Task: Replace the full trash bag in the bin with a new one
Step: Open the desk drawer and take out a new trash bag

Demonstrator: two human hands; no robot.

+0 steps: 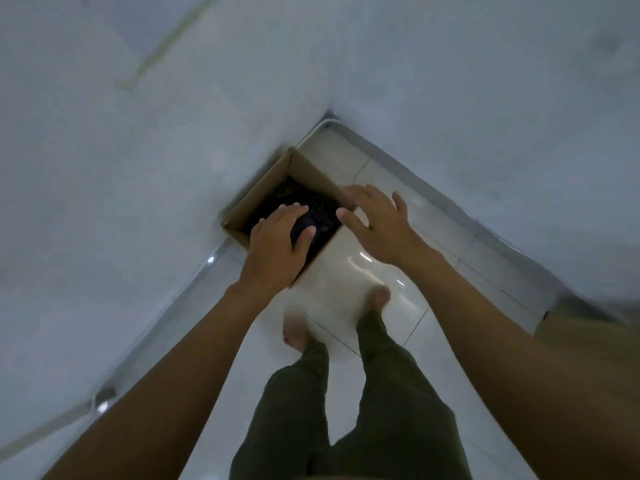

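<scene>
Head view: cardboard box (309,169) set in the corner of two white walls, on glossy floor tiles (433,216).
Contents: black trash bag (323,209), crumpled, filling the box opening.
Grip: left hand (277,245) on the bag's near part, thumb and curled fingers clamped round a fold.
Free hand: right hand (377,220), fingers straight and spread, holding nothing, over the box's right rim; contact unclear.
Bag relative to grip: directly beneath the left palm.
</scene>
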